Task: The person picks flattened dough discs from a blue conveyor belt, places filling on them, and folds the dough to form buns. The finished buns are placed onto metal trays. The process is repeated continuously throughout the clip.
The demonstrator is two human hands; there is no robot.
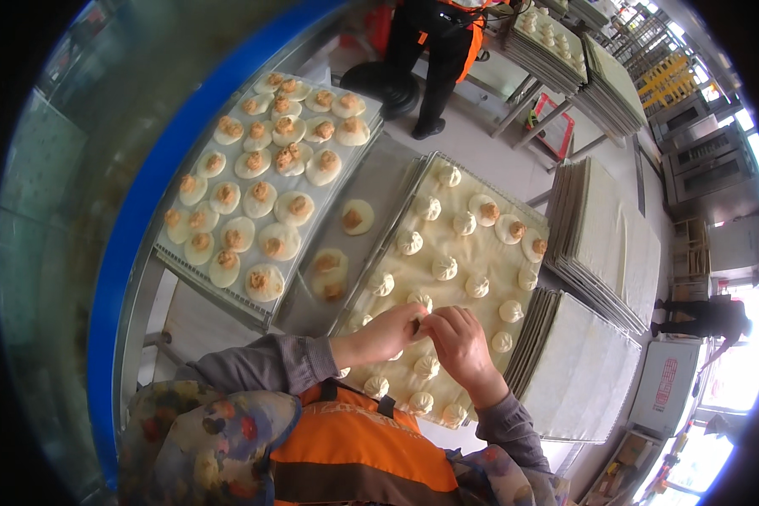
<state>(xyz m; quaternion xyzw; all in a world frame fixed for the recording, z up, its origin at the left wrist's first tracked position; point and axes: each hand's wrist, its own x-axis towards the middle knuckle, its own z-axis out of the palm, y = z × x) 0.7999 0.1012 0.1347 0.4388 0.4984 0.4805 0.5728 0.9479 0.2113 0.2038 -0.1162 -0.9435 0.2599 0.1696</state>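
Blue edge (110, 312): curving along the far left, smooth, beyond the left tray (219, 293).
Left tray: slanting, filled with rows of pale round wrappers (255, 207), flat and uncovered, topped with rough lumps of orange-brown filling (273, 245).
Desk (384, 181): grey, between the trays, bearing a few more filled wrappers, two of them overlapping.
Left hand (384, 331): bare, above the right tray's near half, narrow, bent inward at the fingers, meeting the right hand (460, 341) at the fingertips.
Co-worker's legs (438, 72): dark-trousered, standing beyond the trays.
Right tray (499, 260): lined in tan, set with spaced buns (444, 268), white, plump, rounded, gathered into pleats twisting up to a small peak; edged at the far right with three flat wrappers, open, showing filling.
Right hand: narrow, curled over, pinched in close to the left; mostly hidden between the fingertips, so cannot tell what is held.
Stacked trays (603, 240): piled in two layered blocks, covered in pale cloth, right of the buns.
Ovens (708, 164): grey, far right, in the background.
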